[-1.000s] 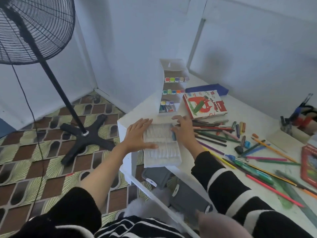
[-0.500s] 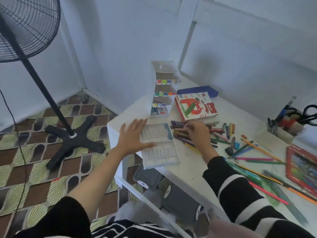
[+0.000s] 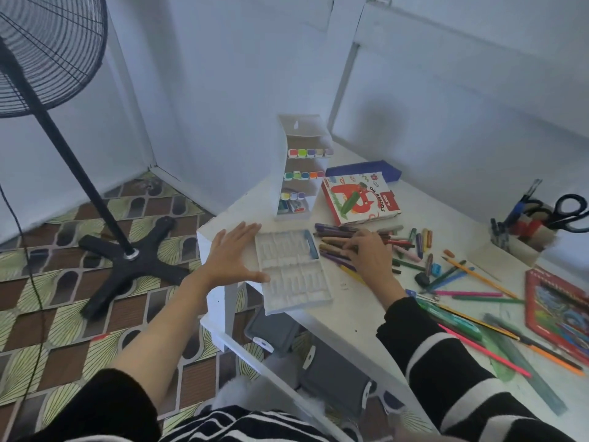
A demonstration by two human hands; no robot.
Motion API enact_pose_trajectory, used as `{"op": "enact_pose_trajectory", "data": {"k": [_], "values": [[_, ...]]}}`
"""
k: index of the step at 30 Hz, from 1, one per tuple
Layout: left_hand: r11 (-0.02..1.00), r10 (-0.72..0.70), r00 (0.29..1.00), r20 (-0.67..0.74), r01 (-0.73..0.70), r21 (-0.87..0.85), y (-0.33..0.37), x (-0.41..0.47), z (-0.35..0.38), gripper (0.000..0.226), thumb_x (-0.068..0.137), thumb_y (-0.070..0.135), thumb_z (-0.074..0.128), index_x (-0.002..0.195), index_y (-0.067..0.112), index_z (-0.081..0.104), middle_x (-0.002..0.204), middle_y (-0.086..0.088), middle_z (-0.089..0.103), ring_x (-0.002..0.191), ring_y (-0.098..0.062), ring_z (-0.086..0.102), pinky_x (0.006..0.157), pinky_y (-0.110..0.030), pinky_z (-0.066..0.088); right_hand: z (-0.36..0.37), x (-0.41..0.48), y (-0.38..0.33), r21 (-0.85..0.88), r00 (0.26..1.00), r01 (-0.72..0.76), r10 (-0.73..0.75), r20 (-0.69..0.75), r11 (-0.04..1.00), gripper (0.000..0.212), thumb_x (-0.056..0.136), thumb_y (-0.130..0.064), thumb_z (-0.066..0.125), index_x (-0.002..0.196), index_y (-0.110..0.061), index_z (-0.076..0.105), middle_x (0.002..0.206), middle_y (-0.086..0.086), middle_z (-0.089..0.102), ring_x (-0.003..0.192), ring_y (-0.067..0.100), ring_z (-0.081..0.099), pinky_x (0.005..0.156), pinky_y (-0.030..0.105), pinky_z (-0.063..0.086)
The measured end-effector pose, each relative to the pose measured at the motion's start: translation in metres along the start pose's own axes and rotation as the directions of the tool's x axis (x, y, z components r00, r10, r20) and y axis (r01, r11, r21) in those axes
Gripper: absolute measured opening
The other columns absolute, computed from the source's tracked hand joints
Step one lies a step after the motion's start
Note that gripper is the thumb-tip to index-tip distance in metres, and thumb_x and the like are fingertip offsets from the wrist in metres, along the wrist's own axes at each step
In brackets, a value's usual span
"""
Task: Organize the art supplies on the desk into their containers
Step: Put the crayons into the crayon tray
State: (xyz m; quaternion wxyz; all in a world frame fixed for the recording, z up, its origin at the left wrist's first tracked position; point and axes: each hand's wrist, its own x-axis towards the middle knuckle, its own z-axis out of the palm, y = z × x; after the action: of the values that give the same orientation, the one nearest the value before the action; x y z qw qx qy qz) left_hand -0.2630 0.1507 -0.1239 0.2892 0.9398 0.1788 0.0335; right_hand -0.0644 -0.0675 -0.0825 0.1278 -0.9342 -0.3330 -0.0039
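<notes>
The left hand (image 3: 236,256) is open with its fingers spread, hovering over the desk's (image 3: 360,311) left corner. Its thumb touches the left wall of the white compartment tray (image 3: 293,272). The tray lies flat along the desk's left edge, its near end right at the front edge. A blue piece (image 3: 310,247) sits in its far right corner.

The right hand (image 3: 371,258) rests on the heap of markers (image 3: 334,239) just right of the tray, fingers bent down onto them. Whether they actually pinch one cannot be told. The markers lie crosswise, some tips touching the tray's right wall, and the hand covers the middle of the heap.

At the far left corner stands a white tiered rack (image 3: 287,161) with rows of coloured caps on its shelves. Beside it lies an oil pastels box (image 3: 360,199), with a dark blue case (image 3: 366,170) behind that.

Short crayons (image 3: 422,239) lie past the markers, near a blue sharpener (image 3: 436,268). Coloured pencils (image 3: 471,282) are scattered toward the right edge, where a red tin (image 3: 561,311) lies. A green ruler (image 3: 529,374) lies near the front edge. A cardboard holder (image 3: 526,247) toward the far right carries black scissors (image 3: 570,212).

Grey bins (image 3: 274,330) sit under the desk, and a black standing fan (image 3: 127,253) stands on the patterned floor to the left.
</notes>
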Motion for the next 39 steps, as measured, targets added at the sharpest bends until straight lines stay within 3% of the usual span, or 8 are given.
{"op": "enact_pose_trajectory", "data": {"k": [9,13,15,21,28,32,36,39], "values": [[1.0,-0.007,1.0,-0.009,0.007,-0.007,0.002,-0.001,0.0,0.141,0.031,0.105,0.026,0.15,0.031,0.011,0.158,0.013,0.008,0.145,-0.006,-0.002,0.116,-0.04,-0.006,-0.002,-0.002,-0.005,0.117,0.998,-0.036,0.042,-0.048,0.992,0.012,0.09,-0.019,0.06,0.095,-0.015,0.071,0.092,0.001,0.07,0.087,0.02,0.06,0.086,0.044,0.047],[1.0,-0.007,1.0,-0.005,0.007,-0.008,0.003,-0.002,-0.001,0.141,0.032,0.105,0.026,0.15,0.031,0.01,0.158,0.013,0.007,0.145,-0.006,-0.003,0.116,-0.039,-0.008,-0.019,0.0,-0.024,0.445,0.998,-0.056,0.062,0.0,0.894,0.012,0.089,-0.012,0.062,0.097,-0.008,0.069,0.084,0.001,0.066,0.071,0.006,0.058,0.068,0.006,0.044],[1.0,-0.006,1.0,-0.002,0.006,-0.004,0.003,-0.002,-0.001,0.141,0.032,0.105,0.025,0.151,0.031,0.009,0.158,0.013,0.006,0.145,-0.005,-0.004,0.115,-0.038,-0.008,-0.025,0.003,-0.034,0.58,0.995,-0.091,0.046,0.092,0.81,0.013,0.09,-0.007,0.058,0.099,-0.002,0.067,0.085,0.002,0.066,0.069,0.003,0.061,0.068,0.006,0.05],[1.0,-0.003,1.0,0.006,0.003,0.015,0.003,-0.002,-0.001,0.14,0.033,0.105,0.023,0.151,0.031,0.007,0.158,0.014,0.005,0.145,-0.005,-0.005,0.115,-0.038,-0.008,-0.019,0.018,-0.054,0.416,0.973,0.097,-0.175,0.153,0.904,0.016,0.09,-0.001,0.056,0.098,0.0,0.07,0.097,0.01,0.066,0.084,0.012,0.053,0.081,0.017,0.04],[1.0,-0.003,1.0,0.005,0.003,0.007,0.001,-0.002,0.0,0.139,0.034,0.105,0.024,0.151,0.031,0.007,0.158,0.014,0.005,0.145,-0.005,-0.005,0.117,-0.039,-0.008,0.012,0.026,-0.071,0.484,0.985,0.009,-0.092,0.147,0.875,0.028,0.088,0.001,0.058,0.114,-0.009,0.056,0.09,0.011,0.059,0.08,0.016,0.054,0.064,0.004,0.04],[1.0,-0.005,1.0,0.004,0.005,0.003,0.0,-0.002,0.001,0.139,0.034,0.105,0.025,0.151,0.032,0.008,0.158,0.015,0.005,0.145,-0.004,-0.005,0.116,-0.037,-0.009,0.022,0.023,-0.074,0.465,0.997,0.022,-0.056,0.059,0.885,0.029,0.085,-0.002,0.064,0.112,-0.009,0.058,0.097,0.008,0.047,0.086,0.017,0.047,0.079,0.022,0.04],[1.0,-0.005,1.0,-0.002,0.005,-0.003,0.0,-0.002,0.001,0.139,0.033,0.104,0.026,0.151,0.031,0.009,0.158,0.015,0.006,0.145,-0.005,-0.004,0.115,-0.036,-0.009,0.022,0.017,-0.067,0.535,1.0,0.008,-0.018,0.012,0.845,0.018,0.084,-0.007,0.067,0.101,-0.006,0.062,0.099,0.008,0.05,0.084,0.014,0.049,0.069,0.003,0.037],[1.0,-0.002,1.0,-0.007,0.002,-0.004,0.001,-0.001,0.001,0.14,0.034,0.104,0.026,0.151,0.031,0.009,0.158,0.014,0.006,0.145,-0.005,-0.004,0.116,-0.037,-0.009,0.023,0.009,-0.057,0.55,0.998,-0.045,0.018,0.055,0.834,0.021,0.08,-0.012,0.072,0.099,-0.009,0.063,0.1,0.007,0.054,0.084,0.012,0.052,0.067,0.006,0.038]]}}
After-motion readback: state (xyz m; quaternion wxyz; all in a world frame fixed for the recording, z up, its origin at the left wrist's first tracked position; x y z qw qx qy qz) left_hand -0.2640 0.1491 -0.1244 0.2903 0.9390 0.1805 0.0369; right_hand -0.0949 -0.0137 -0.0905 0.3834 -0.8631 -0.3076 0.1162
